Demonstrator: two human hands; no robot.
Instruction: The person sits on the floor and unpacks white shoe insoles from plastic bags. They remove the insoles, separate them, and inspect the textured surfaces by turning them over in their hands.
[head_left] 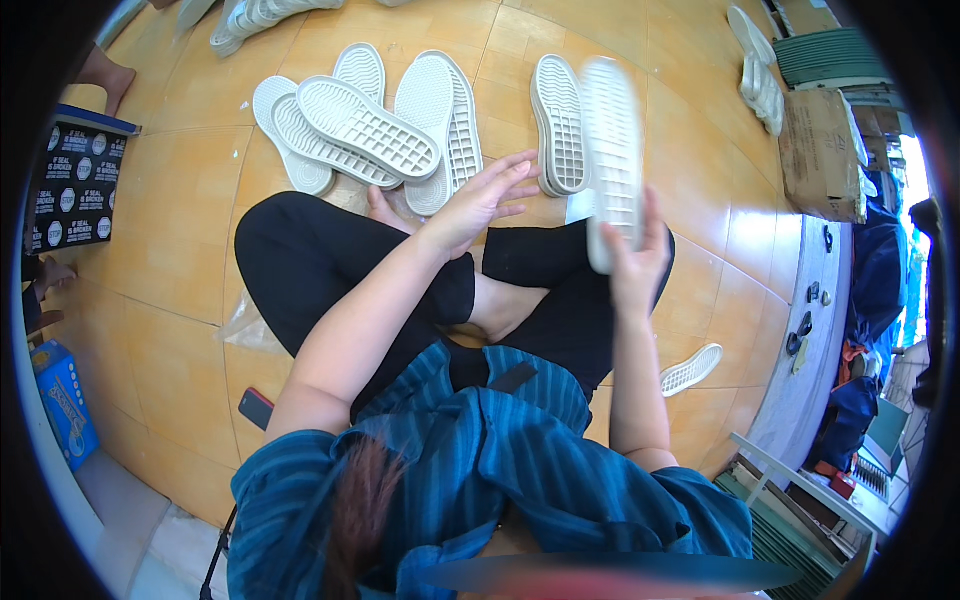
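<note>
A white shoe sole (613, 125), slightly blurred, is upright in my right hand (640, 265), gripped near its lower end. It hangs over my right knee, beside a neat stack of white soles (560, 125) with grid-patterned faces. My left hand (480, 205) holds nothing; its fingers are apart and reach toward that stack. Beyond my left knee, several more white soles (368, 125) overlap in a loose pile on the floor. Ridges and square hollows show on their upturned faces.
One sole (692, 370) lies right of my arm. A phone (256, 408) and clear plastic bag (250, 325) are at my left. A cardboard box (820, 150) stands right, a dark printed box (85, 185) left. Another person's foot (112, 82) shows far left.
</note>
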